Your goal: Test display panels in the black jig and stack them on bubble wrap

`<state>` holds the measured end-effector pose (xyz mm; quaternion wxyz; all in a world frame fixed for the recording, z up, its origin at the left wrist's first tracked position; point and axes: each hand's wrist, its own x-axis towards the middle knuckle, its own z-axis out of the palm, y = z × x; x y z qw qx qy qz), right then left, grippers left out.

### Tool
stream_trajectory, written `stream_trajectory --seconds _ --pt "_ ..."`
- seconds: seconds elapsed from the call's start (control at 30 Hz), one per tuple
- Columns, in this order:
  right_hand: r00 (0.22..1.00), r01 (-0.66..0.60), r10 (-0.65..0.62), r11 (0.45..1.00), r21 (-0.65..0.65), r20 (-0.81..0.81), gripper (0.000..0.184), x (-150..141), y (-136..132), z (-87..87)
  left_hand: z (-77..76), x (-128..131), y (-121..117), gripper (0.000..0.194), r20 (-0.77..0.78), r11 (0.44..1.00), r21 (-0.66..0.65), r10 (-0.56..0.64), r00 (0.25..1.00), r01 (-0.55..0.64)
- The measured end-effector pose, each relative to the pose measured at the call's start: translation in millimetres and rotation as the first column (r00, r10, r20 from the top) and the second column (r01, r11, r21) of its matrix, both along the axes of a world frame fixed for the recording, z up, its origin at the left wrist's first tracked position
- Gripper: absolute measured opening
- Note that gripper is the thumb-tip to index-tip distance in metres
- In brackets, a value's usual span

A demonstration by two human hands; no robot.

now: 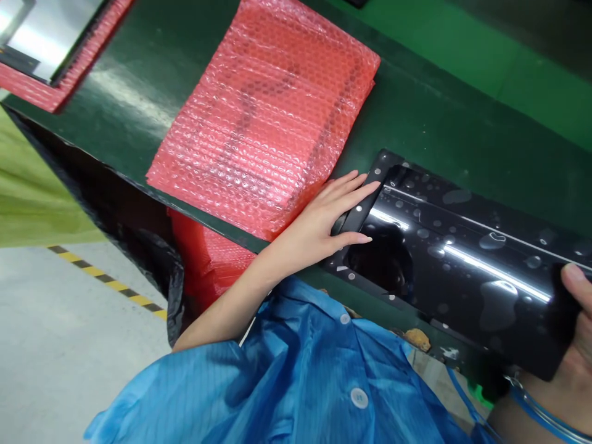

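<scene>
A glossy black panel (467, 259), covered with a bubbled clear film, lies at a slant along the front of the green table. At its left end is a matte black border (370, 192) with small white dots. My left hand (330, 219) rests on that end, with fingers stretched out and thumb spread apart from them. At the right edge of the view, my right hand (580, 333) grips the panel's other end, thumb on top; its remaining fingers are hidden below or out of view. A blue band (546, 414) circles the right wrist.
A red bubble-wrap pouch (263, 117) lies on the green table (430, 120), left of the panel. More red wrap (222, 262) is below the table edge. Far left, a silver-backed panel (55, 31) sits on red wrap. Yellow-black tape (108, 282) marks the floor.
</scene>
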<state>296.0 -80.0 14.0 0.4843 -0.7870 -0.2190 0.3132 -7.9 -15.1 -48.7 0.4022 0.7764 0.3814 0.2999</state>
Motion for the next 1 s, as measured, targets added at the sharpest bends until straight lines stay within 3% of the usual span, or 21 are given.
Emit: stream_trajectory --seconds 0.33,0.7,1.0 --pt "0.989 -0.056 0.056 0.998 -0.001 0.136 0.015 -2.7 0.1 0.4 3.3 2.8 -2.4 0.07 -0.082 1.0 -0.015 0.018 0.996 -0.02" --pt "0.99 -0.087 0.083 0.995 0.039 0.112 0.021 7.6 -0.9 -4.2 4.0 4.0 -3.4 0.055 -0.104 1.0 0.022 0.014 0.994 -0.012" --pt "0.98 -0.055 0.073 0.993 -0.102 0.183 0.024 -10.3 3.9 11.6 2.1 6.6 -3.5 0.05 -0.262 0.994 0.108 0.0 0.965 0.03"
